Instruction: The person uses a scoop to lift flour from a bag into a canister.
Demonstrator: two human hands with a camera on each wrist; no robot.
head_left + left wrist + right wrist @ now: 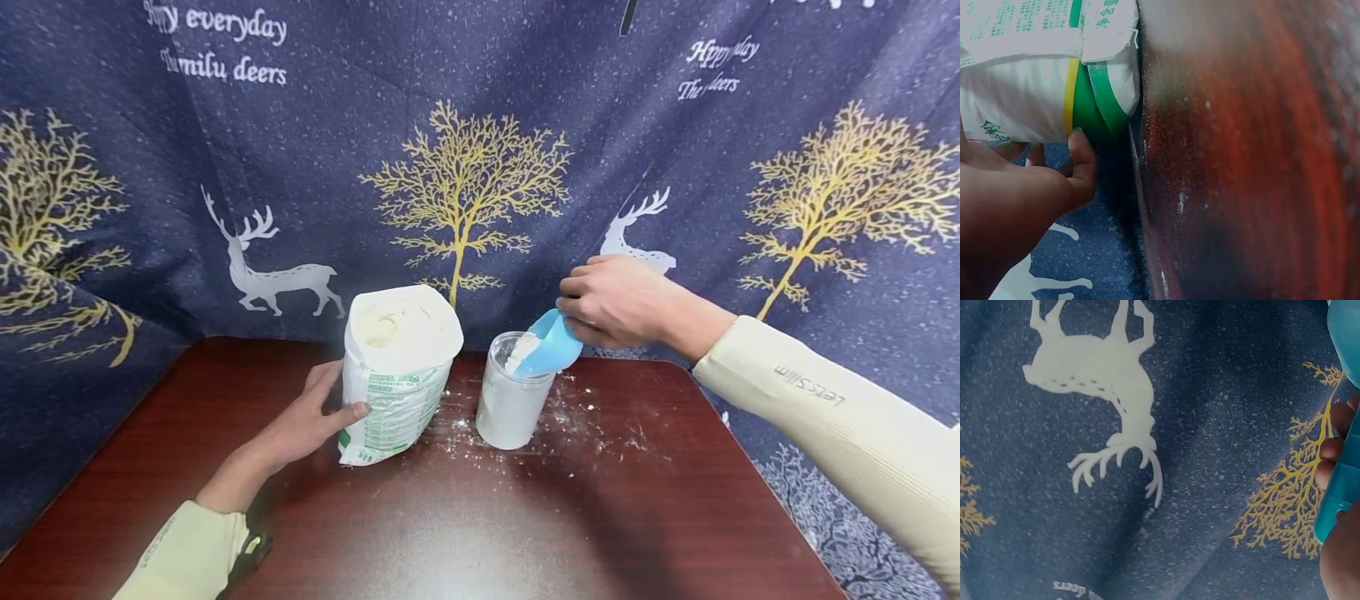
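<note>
In the head view, a white bag with green print stands upright and open on the table, full of flour-like powder. My left hand holds its left side, thumb on the front and fingers partly hidden behind; the left wrist view shows this hand against the bag's green and yellow band. To the right of the bag stands an open, cloudy clear jar. My right hand grips a blue scoop by its handle. The scoop tilts down into the jar's mouth, white powder at its lip.
Spilled powder dusts the dark red table around the jar and beside the bag. Close behind the table hangs a blue cloth printed with deer and yellow trees. The table's right edge lies below my right forearm.
</note>
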